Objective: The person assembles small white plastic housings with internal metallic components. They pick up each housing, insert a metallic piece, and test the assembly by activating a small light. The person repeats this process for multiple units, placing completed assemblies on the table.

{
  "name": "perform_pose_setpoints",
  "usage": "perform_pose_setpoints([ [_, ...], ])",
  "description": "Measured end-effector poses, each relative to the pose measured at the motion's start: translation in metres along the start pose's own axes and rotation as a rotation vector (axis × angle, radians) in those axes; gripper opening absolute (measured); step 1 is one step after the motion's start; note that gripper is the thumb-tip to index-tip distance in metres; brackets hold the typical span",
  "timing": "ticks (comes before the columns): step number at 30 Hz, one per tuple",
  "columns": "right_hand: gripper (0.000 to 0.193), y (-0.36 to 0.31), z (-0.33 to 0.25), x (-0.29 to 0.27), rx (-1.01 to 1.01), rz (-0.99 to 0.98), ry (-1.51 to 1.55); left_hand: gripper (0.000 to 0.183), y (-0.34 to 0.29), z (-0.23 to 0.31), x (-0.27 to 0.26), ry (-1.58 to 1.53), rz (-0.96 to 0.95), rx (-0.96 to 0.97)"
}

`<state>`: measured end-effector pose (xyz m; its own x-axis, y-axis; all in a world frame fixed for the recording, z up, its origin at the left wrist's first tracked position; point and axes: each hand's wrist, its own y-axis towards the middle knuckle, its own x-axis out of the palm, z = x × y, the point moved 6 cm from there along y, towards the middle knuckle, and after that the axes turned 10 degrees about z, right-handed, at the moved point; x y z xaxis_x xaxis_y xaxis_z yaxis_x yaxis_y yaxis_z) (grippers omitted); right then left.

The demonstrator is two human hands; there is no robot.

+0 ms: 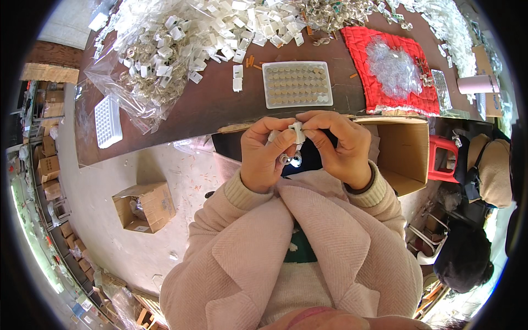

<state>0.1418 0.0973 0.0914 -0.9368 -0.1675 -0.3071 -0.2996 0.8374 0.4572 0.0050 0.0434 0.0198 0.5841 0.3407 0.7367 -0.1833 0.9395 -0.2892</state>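
Observation:
Both my hands are raised in front of my chest, just off the table's near edge. Between them is a small white plastic case point(297, 131), with shiny metal rings point(290, 160) hanging below it. My left hand point(263, 154) is closed, its thumb and fingers on the case's left side. From the other side my right hand point(342, 147) pinches the case with thumb and fingertips. The fingers partly cover the case. Beyond my hands lies a clear tray point(300, 105) of small round metal discs in rows, with two joined white plastic cases point(237, 78) to its left.
Heaps of white plastic cases point(264, 25) and metal rings cover the brown table's point(203, 113) back. Clear plastic pieces point(393, 69) lie on a red quilted cloth point(377, 102). A white gridded tray point(108, 122) sits left. Cardboard boxes point(162, 201) and a red stool point(443, 159) stand below.

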Motion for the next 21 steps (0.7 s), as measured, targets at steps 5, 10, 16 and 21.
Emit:
perform_pose_setpoints([
  [5,0.016,-0.003,-0.004,0.002,-0.068,0.054,-0.048,0.018,0.000,0.000,-0.003,0.010,0.033,0.038],
  [10,0.022,0.000,-0.012,0.003,-0.272,0.032,-0.161,0.020,0.000,0.001,-0.003,-0.017,0.000,0.033],
  [16,0.021,0.004,-0.006,0.000,-0.034,0.043,0.004,0.021,0.000,0.005,-0.005,-0.010,0.005,0.041],
  [21,0.014,0.004,-0.008,-0.001,-0.077,0.006,-0.047,0.020,0.000,0.004,-0.003,-0.026,-0.033,-0.002],
])
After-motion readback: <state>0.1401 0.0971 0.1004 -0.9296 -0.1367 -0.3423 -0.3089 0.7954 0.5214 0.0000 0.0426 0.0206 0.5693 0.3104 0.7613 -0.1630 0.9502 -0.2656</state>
